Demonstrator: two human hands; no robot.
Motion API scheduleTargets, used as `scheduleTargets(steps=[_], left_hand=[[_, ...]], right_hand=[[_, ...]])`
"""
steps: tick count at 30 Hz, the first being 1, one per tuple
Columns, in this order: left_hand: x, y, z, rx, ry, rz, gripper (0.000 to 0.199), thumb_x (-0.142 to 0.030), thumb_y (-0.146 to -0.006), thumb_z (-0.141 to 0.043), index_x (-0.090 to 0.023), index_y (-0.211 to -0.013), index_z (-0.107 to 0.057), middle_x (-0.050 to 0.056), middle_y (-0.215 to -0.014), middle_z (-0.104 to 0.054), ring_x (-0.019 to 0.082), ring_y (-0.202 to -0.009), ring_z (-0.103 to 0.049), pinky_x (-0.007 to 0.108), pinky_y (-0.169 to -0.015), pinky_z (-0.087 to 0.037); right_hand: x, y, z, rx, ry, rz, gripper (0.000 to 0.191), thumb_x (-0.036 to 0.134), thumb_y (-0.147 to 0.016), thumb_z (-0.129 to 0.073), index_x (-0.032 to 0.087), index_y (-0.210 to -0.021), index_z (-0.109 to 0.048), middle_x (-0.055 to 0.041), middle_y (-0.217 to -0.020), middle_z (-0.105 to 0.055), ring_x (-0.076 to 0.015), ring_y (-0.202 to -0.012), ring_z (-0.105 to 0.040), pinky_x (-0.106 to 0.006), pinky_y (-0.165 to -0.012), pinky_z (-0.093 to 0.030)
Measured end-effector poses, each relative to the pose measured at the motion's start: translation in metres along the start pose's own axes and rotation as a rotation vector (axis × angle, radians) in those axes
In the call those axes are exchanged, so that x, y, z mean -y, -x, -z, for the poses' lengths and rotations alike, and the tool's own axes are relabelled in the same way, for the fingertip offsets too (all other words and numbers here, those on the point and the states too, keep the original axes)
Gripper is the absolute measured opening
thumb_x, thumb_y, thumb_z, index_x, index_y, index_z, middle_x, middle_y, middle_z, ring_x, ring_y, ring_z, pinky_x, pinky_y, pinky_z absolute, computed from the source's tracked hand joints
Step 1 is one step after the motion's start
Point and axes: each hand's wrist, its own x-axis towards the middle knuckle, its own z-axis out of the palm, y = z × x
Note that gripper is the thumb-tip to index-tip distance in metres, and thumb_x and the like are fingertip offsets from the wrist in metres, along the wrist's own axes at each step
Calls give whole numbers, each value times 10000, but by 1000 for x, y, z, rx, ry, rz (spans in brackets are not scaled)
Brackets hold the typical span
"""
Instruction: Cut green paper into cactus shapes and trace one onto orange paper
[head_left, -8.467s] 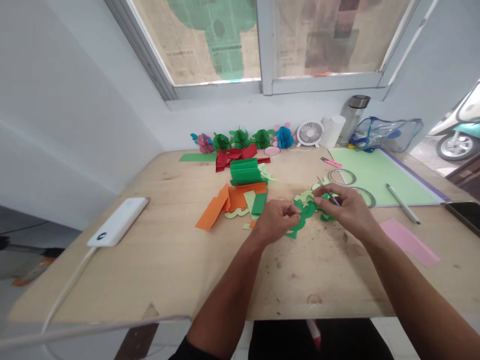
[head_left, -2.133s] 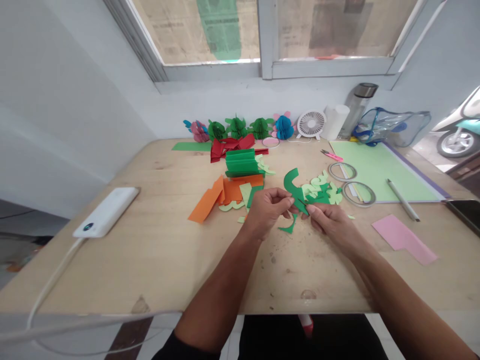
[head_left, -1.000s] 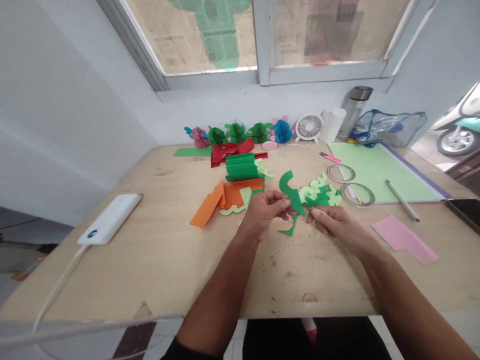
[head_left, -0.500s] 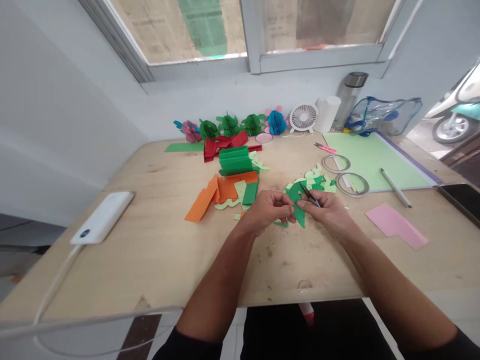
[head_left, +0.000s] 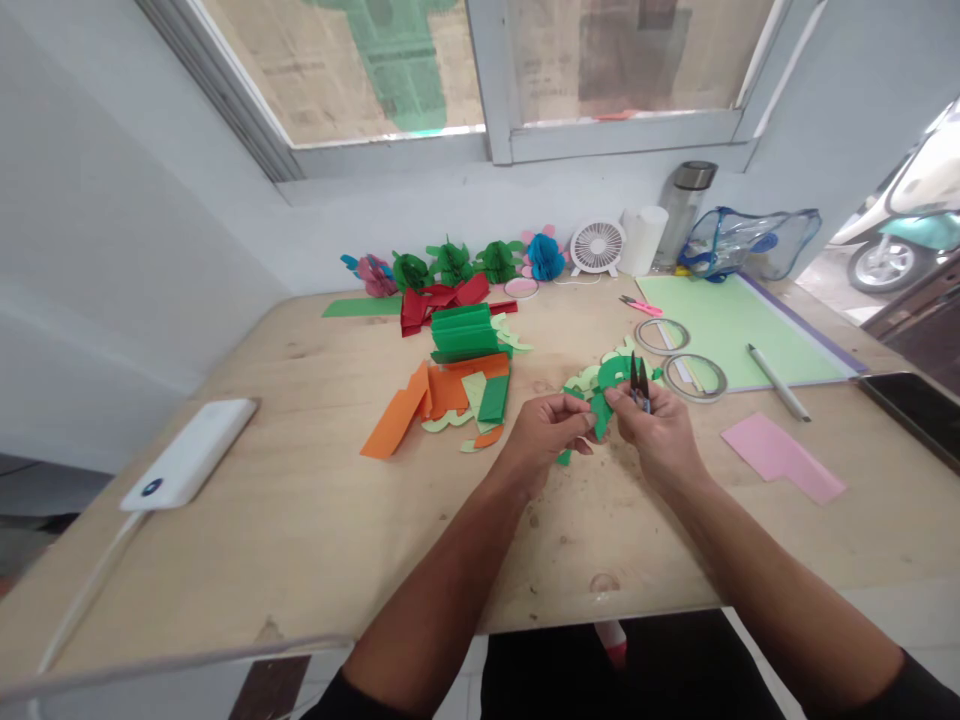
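My left hand (head_left: 553, 440) is closed, its thumb and fingers pinching a small green paper piece (head_left: 602, 414). Close beside it, my right hand (head_left: 664, 435) grips small dark-bladed scissors (head_left: 638, 378), whose blades point up and stand slightly apart. The right thumb tip also touches the green piece. Behind both hands lies a heap of pale green wavy paper cuttings (head_left: 585, 378) mixed with darker green scraps (head_left: 615, 371). Parts of the green piece and the scissor handles are hidden by my fingers.
Left of my hands lie orange paper (head_left: 390, 415) and a pleated green paper (head_left: 463, 333). Two tape rolls (head_left: 695, 378), a pink paper (head_left: 784, 457), a pen (head_left: 780, 384) and a phone (head_left: 915, 415) lie right. Honeycomb paper figures (head_left: 452, 262) and a fan (head_left: 598, 247) line the wall.
The scissors have turned from pointing up-left to nearly straight up, and their blades are now visibly parted. The green piece has been turned between my fingers. The whole view has shifted slightly.
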Motion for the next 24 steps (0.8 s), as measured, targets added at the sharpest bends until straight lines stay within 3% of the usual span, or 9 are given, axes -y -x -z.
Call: scheduleTargets(steps=[6, 15, 24], left_hand=[[-2, 0, 0, -27, -48, -25, 148, -243, -645, -693, -144, -665, -583, -5, -556, -613, 83, -485, -546, 210, -510, -446], [-15, 3, 14, 11, -128, -66, 115, -202, -638, -666, -147, -655, -567, -20, -530, -592, 76, -466, -528, 201, -492, -428], [-14, 2, 16, 14, -155, -28, 116, -191, -612, -669, -151, -659, -571, -33, -507, -564, 72, -460, -519, 183, -456, -406]], right_hand=[[-3, 0, -1, 1, 41, -12, 358, 492, -676, -719, 206, -687, -503, 96, -475, -273, -69, -416, -202, -254, -403, -150], [6, -2, 19, 250, 180, -44, 371, 538, -805, -601, 188, -709, -527, 59, -556, -342, -83, -477, -248, -257, -435, -148], [5, 0, 12, 156, 268, -18, 334, 485, -724, -687, 195, -686, -525, 69, -543, -296, -79, -470, -218, -253, -418, -161]])
